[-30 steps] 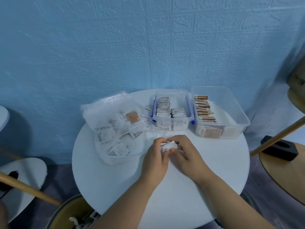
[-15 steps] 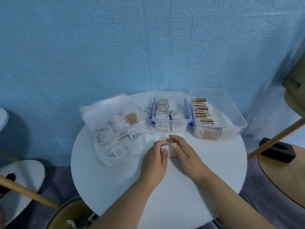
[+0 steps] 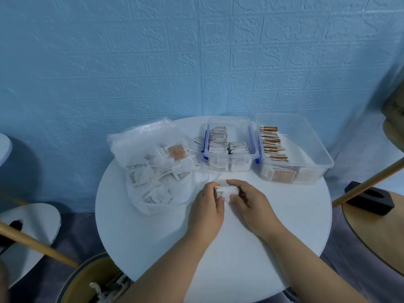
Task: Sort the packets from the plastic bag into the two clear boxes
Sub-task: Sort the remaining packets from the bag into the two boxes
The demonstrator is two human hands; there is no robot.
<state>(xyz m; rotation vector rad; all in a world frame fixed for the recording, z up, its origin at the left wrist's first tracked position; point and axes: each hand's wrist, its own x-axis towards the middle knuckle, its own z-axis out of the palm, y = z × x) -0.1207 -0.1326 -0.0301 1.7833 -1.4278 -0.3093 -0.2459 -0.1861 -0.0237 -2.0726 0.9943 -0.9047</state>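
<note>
left hand (image 3: 207, 206) + right hand (image 3: 251, 202): both gripping packet stack (image 3: 226, 190) | plastic bag (image 3: 140, 141): writing apparently present, unreadable

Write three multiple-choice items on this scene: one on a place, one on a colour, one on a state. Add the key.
1. The plastic bag lies:
A. inside the larger box
B. on the table, on the person's left of the clipped box
C. on the floor

2. The clips on the clipped box are:
A. red
B. green
C. blue

3. The left hand and right hand:
A. grip a packet stack between them
B. lie flat and empty
C. reach into the bag

Key:
1 B, the bag sits on the tabletop beside that box.
2 C, blue clips show at the box's sides.
3 A, fingers of both hands curl round the stack.
</note>
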